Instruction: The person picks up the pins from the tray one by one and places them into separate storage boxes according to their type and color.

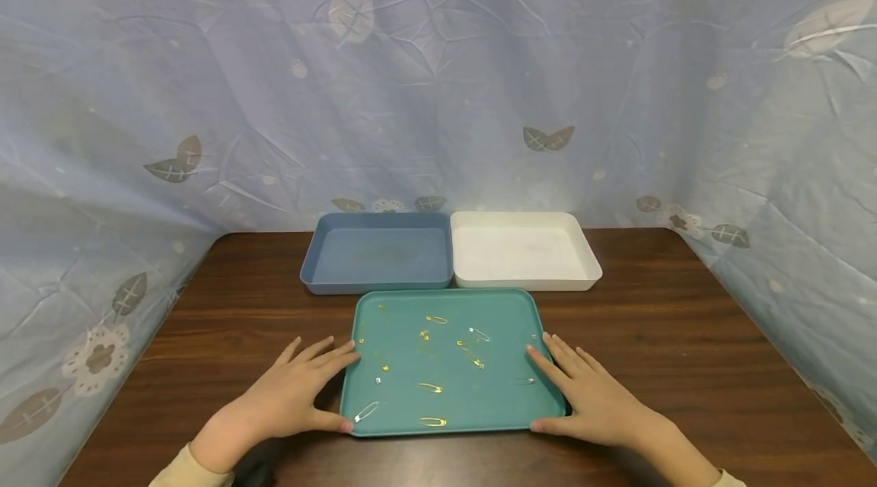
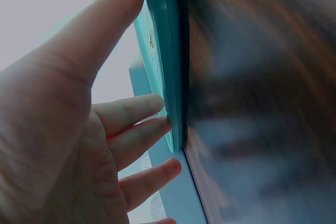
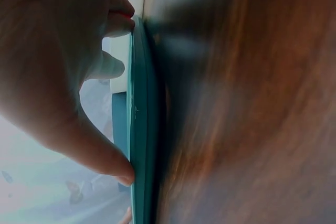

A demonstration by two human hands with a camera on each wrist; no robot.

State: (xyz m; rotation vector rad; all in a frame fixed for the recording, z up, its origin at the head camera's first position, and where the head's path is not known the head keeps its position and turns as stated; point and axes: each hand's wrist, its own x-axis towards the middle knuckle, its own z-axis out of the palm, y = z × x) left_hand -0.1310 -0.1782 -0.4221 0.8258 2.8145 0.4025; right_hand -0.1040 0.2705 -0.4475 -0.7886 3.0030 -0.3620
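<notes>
The left hand lies flat on the bench against the left edge of the teal tray, fingers straight and spread, fingertips touching the rim and the thumb pressed to the near left corner. It grips nothing; the left wrist view shows the same, with the thumb and fingers laid against the thin teal edge.

The teal tray sits flat in the middle of the bench, nearer the person, its long axis running left to right across the bench and its short sides facing the two hands. Scattered inside it are small safety pins, most gold and a few silver; they lie flat and point in many directions, well apart from one another. One silver pin lies slantwise near the tray's near left corner, close to the left thumb.

Behind the teal tray, just beside its far edge, stand two shallow bins side by side and touching: a blue bin to the left and a white bin to the right.

The right hand mirrors the left at the teal tray's right edge, fingers straight and relaxed, thumb at the near right corner, holding nothing. A pale blue cloth with leaf prints hangs behind and beside the bench.
</notes>
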